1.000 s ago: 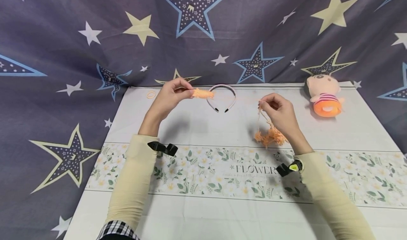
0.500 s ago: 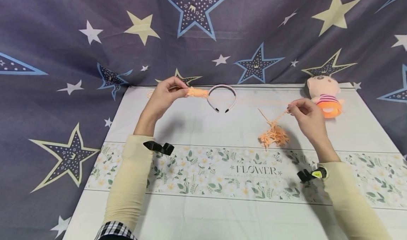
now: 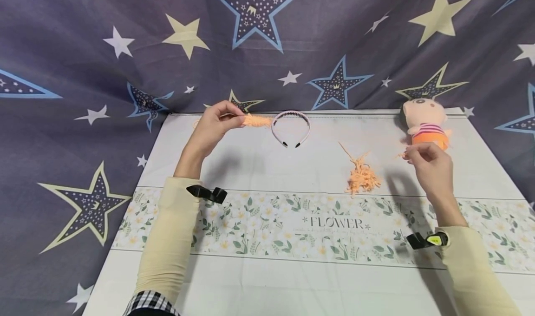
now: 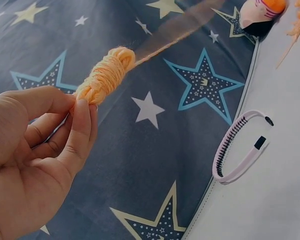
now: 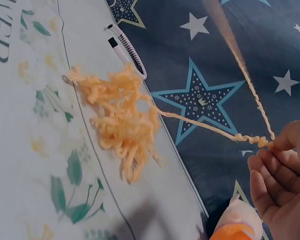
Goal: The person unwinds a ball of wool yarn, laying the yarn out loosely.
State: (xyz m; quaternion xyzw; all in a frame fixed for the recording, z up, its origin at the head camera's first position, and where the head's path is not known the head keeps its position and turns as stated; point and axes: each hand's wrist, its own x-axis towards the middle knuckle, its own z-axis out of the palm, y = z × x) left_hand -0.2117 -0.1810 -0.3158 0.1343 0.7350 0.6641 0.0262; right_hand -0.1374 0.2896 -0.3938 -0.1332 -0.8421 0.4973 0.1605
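Note:
My left hand (image 3: 213, 128) pinches one end of a small bundle of wound orange yarn (image 4: 107, 76) between thumb and fingers, raised over the back left of the table. A taut strand (image 4: 162, 48) leaves the bundle's far end. Toward the right, my right hand (image 3: 434, 169) pinches the strand in its fingertips, in front of the stuffed toy. From those fingertips a second length of yarn (image 5: 205, 123) runs to a loose, curly tangle of yarn (image 3: 362, 176), seen between the hands. Its loose end sticks up to the left in the head view.
A pink headband with black teeth (image 3: 309, 128) lies at the table's back edge, between the hands. The stuffed toy (image 3: 426, 116) with orange bottoms sits at the back right. A star-patterned curtain (image 3: 267, 69) rises behind the white table (image 3: 271, 279).
My right hand has moved right and slightly toward me with the strand, away from the tangle. My left hand has shifted slightly left with the bundle. The tangle has drifted a little right.

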